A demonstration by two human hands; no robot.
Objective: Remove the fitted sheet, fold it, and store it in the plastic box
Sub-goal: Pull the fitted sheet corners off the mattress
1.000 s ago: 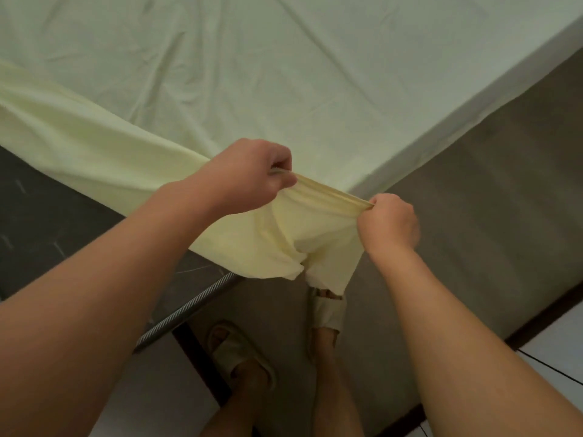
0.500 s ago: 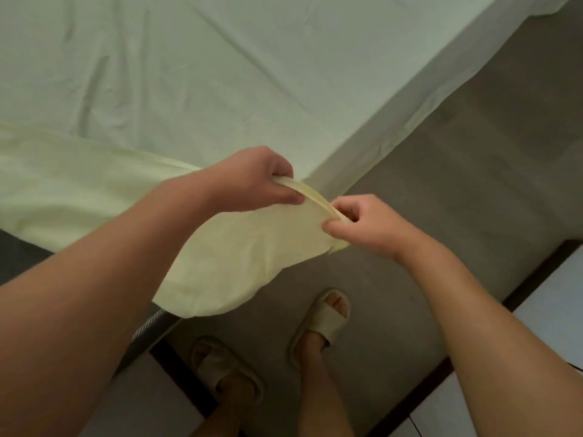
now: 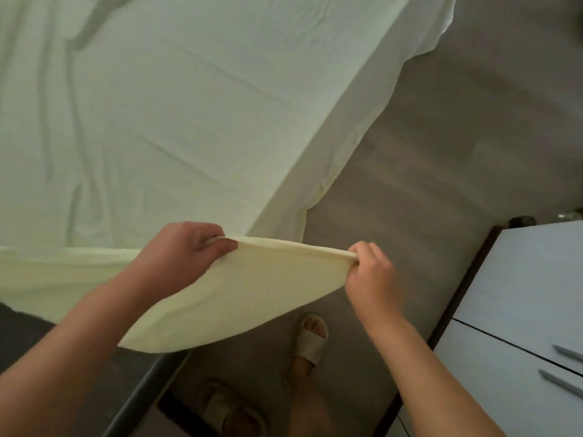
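Pale yellow fabric fitted sheet (image 3: 227,298) stretched at its hem.
The hem is pinched by the left grip (image 3: 186,257) and the right grip (image 3: 370,272), set apart, presumably to spread the corner for folding.

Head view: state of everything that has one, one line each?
fitted sheet: near corner lifted off, edge stretched between both hands.
left hand: grips the sheet's edge.
right hand: pinches the sheet's edge.
mattress: near corner bare.
drawers: closed.
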